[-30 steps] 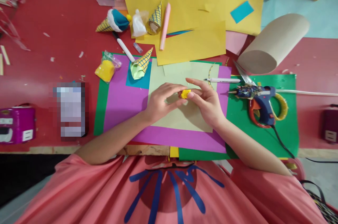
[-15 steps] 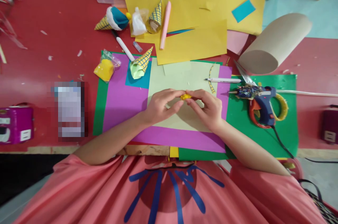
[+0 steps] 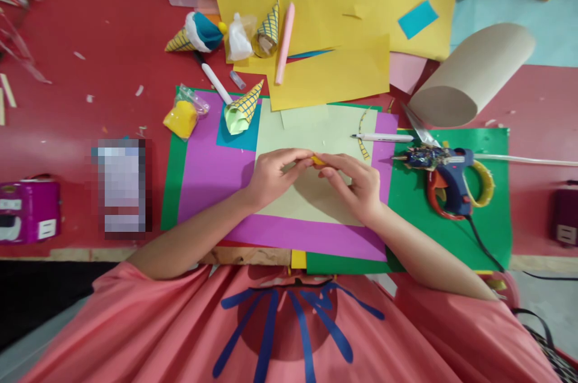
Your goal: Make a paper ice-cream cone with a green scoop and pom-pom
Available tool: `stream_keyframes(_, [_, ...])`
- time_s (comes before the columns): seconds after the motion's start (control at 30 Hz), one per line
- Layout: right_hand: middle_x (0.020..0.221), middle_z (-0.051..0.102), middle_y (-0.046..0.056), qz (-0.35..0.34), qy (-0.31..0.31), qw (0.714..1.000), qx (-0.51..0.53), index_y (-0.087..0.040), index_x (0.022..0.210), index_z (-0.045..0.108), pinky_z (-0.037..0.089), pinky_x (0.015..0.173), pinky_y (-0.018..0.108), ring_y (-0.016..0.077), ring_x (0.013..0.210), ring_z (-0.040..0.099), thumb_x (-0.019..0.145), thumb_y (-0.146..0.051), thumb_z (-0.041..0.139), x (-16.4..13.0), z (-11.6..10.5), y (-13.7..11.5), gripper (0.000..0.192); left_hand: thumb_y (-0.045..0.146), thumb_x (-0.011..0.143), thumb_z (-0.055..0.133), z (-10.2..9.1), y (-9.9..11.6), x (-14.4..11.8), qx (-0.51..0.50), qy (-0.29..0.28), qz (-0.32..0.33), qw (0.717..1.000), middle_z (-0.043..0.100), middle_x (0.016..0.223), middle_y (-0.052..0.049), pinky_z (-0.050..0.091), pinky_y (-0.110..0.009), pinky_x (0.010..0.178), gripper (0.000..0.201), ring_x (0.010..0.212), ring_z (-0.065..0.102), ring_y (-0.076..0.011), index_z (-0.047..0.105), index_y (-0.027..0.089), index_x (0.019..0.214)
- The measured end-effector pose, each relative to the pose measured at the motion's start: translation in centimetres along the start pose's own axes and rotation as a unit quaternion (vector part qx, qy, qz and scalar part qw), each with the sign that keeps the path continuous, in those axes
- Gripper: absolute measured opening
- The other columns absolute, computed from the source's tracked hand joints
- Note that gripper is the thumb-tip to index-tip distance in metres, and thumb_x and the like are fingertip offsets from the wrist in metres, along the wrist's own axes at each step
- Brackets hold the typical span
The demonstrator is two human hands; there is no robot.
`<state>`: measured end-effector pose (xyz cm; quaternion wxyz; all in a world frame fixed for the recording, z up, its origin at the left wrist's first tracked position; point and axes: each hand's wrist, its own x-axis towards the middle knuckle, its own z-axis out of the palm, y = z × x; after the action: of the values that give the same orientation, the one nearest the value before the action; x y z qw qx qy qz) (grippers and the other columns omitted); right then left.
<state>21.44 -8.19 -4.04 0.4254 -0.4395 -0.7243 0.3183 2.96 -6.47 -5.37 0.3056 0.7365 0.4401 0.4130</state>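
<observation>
Between the fingertips of both hands is a small lump of soft yellow modelling clay [image 3: 318, 161], largely covered by the fingers. My left hand [image 3: 276, 177] pinches its left end with thumb and fingers. On its right end press the fingers of my right hand [image 3: 354, 181], whose thumb sits slightly lower. Both hands hover over a pale green sheet [image 3: 311, 202] on a purple sheet [image 3: 212, 175]. A paper cone [image 3: 244, 108] with a blue grid pattern and pale green lining lies beyond my left hand. A bag of yellow clay [image 3: 181, 118] rests left of it.
To the right lie a glue gun [image 3: 451, 172], rolls of tape [image 3: 483, 184], scissors [image 3: 419, 124] and a marker [image 3: 383, 137]. A large cardboard tube [image 3: 478, 73] is behind them. Farther back are a cone with a blue-and-white top [image 3: 196, 32] and yellow sheets [image 3: 329, 82]. A phone-like blurred object [image 3: 121, 187] lies left.
The fingers have shifted on the yellow clay, so less of it shows now. My right thumb has moved slightly away from it. The surrounding things stay where they were.
</observation>
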Motion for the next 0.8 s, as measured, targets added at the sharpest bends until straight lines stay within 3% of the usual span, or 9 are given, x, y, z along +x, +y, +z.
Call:
stream_keyframes(0.17, [0.081, 0.075, 0.001, 0.036, 0.043, 0.997, 0.056, -0.023, 0.099, 0.075, 0.052, 0.064, 0.025, 0.0116, 0.071, 0.067, 0.09, -0.019, 0.062, 0.27, -0.11, 0.18, 0.016, 0.04, 0.09, 0.06, -0.32, 0.45, -0.08, -0.073, -0.037, -0.046, 0.996, 0.078, 0.095, -0.004, 0.057, -0.018, 0.074, 0.027, 0.084, 0.074, -0.0125, 0.074, 0.019, 0.099])
stream_keyframes(0.3, [0.083, 0.071, 0.001, 0.076, 0.02, 0.988, 0.135, -0.023, 0.094, 0.073, 0.052, 0.064, 0.025, 0.0119, 0.075, 0.064, 0.087, -0.023, 0.068, 0.4, 0.1, 0.26, 0.01, 0.043, 0.085, 0.067, -0.46, 0.53, -0.05, -0.094, -0.045, -0.07, 0.992, 0.078, 0.09, -0.003, 0.055, -0.017, 0.071, 0.028, 0.078, 0.073, -0.0116, 0.074, 0.019, 0.098])
stream_keyframes(0.47, [0.073, 0.055, -0.007, 0.198, -0.06, 0.918, 0.337, -0.027, 0.115, 0.057, 0.046, 0.053, 0.021, 0.0069, 0.057, 0.053, 0.079, -0.031, 0.076, 0.65, 0.19, 0.55, 0.041, 0.038, 0.088, 0.064, -0.63, 0.53, 0.09, -0.127, -0.066, -0.088, 0.986, 0.078, 0.087, 0.0, 0.053, -0.018, 0.071, 0.02, 0.074, 0.071, -0.0095, 0.076, 0.022, 0.091])
stream_keyframes(0.53, [0.074, 0.053, -0.007, 0.204, -0.081, 0.9, 0.377, -0.026, 0.114, 0.056, 0.046, 0.053, 0.021, 0.0064, 0.056, 0.053, 0.082, -0.036, 0.073, 0.73, 0.14, 0.73, 0.037, 0.037, 0.088, 0.065, -0.74, 0.52, 0.06, -0.15, -0.071, -0.096, 0.981, 0.078, 0.088, 0.001, 0.053, -0.017, 0.072, 0.019, 0.075, 0.071, -0.0094, 0.076, 0.023, 0.091])
stream_keyframes(0.63, [0.071, 0.051, -0.007, 0.213, -0.079, 0.899, 0.373, -0.024, 0.108, 0.058, 0.041, 0.05, 0.021, 0.0059, 0.052, 0.051, 0.087, -0.037, 0.067, 0.81, 0.1, 0.88, 0.027, 0.042, 0.089, 0.062, -0.87, 0.43, -0.03, -0.187, -0.078, -0.109, 0.973, 0.078, 0.093, -0.002, 0.055, -0.019, 0.077, 0.025, 0.085, 0.073, -0.0118, 0.075, 0.022, 0.097])
stream_keyframes(0.8, [0.066, 0.043, -0.008, 0.209, -0.049, 0.929, 0.303, -0.024, 0.106, 0.057, 0.037, 0.051, 0.022, 0.008, 0.055, 0.044, 0.079, -0.037, 0.075, 0.82, 0.29, 0.82, 0.035, 0.044, 0.082, 0.07, -0.77, 0.32, -0.2, -0.218, -0.103, -0.14, 0.96, 0.077, 0.104, -0.005, 0.057, -0.019, 0.077, 0.035, 0.09, 0.074, -0.0143, 0.072, 0.021, 0.109])
